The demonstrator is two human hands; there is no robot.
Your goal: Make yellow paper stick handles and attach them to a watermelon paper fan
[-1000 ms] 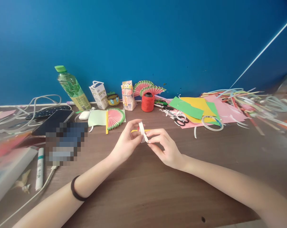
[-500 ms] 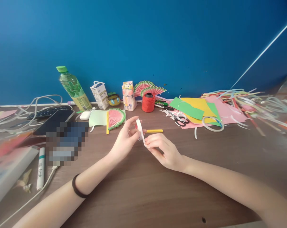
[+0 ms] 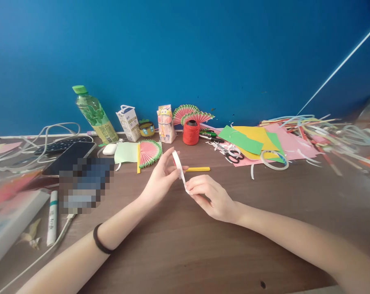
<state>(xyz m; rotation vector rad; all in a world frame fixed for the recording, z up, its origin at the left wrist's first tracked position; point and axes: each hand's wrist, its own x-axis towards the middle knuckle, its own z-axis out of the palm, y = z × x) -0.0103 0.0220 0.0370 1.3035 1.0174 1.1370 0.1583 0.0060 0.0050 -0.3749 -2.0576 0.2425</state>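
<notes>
Above the middle of the brown table, my left hand (image 3: 161,176) is closed on a roll of white tape (image 3: 177,160), held on edge between thumb and fingers. A short strip runs from the roll down to my right hand (image 3: 210,197), whose thumb and fingertips pinch its end. Just behind the hands lies a yellow stick (image 3: 198,169), its left end hidden by the tape and fingers. To the left, a folded pink-and-green paper fan (image 3: 150,153) with a yellow stick rests on a pale green sheet (image 3: 125,152).
Along the blue wall stand a green-capped bottle (image 3: 96,116), a milk carton (image 3: 129,122) and a red spool of thread (image 3: 191,133). Black-handled scissors (image 3: 235,156), coloured paper (image 3: 249,141) and another tape roll (image 3: 274,160) lie right. Phones (image 3: 69,158) and a marker (image 3: 52,218) lie left.
The tape roll in my left hand has tilted and shifted slightly left. The strip between it and my right hand looks a little longer; my right hand has barely moved.
</notes>
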